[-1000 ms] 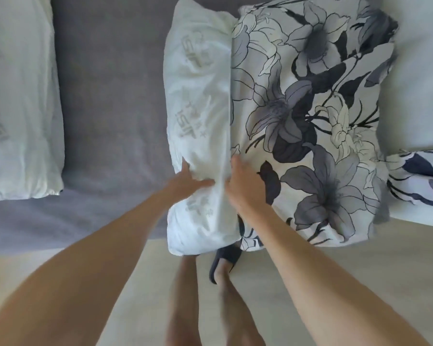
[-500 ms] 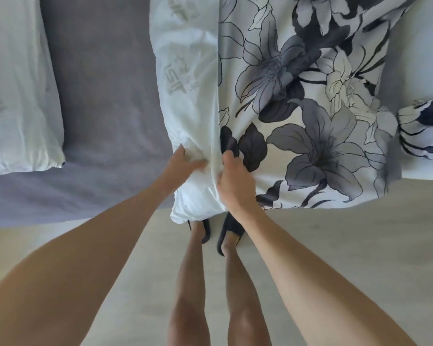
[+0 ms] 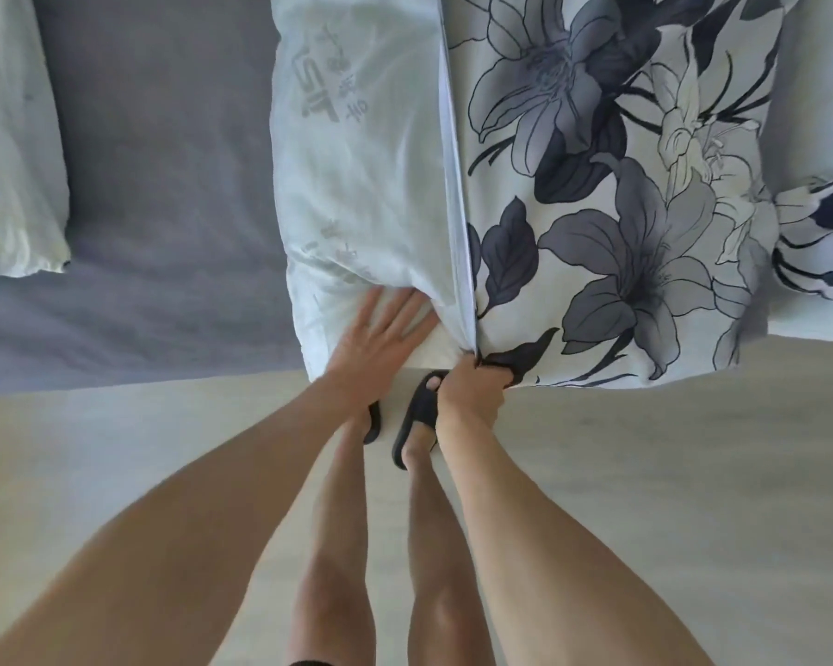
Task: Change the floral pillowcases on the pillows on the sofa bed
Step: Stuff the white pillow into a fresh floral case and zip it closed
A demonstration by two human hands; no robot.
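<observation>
A white pillow (image 3: 357,161) with grey lettering lies across the grey sofa bed (image 3: 164,161), its right part inside a floral pillowcase (image 3: 621,209) printed with grey and dark blue lilies. My left hand (image 3: 381,338) rests flat, fingers spread, on the pillow's bare near corner. My right hand (image 3: 477,382) is closed on the near corner of the floral pillowcase at its open edge, just beyond the bed's front edge.
A second bare white pillow (image 3: 10,161) lies at the far left of the bed. Another floral fabric piece (image 3: 823,233) shows at the right edge. My legs and black slippers (image 3: 419,411) stand on the pale floor (image 3: 693,473) below the bed edge.
My left hand has let go of its pinch and flattened on the pillow's corner. My right hand slid down to the pillowcase's near corner and gripped it. The view has shifted toward the floor.
</observation>
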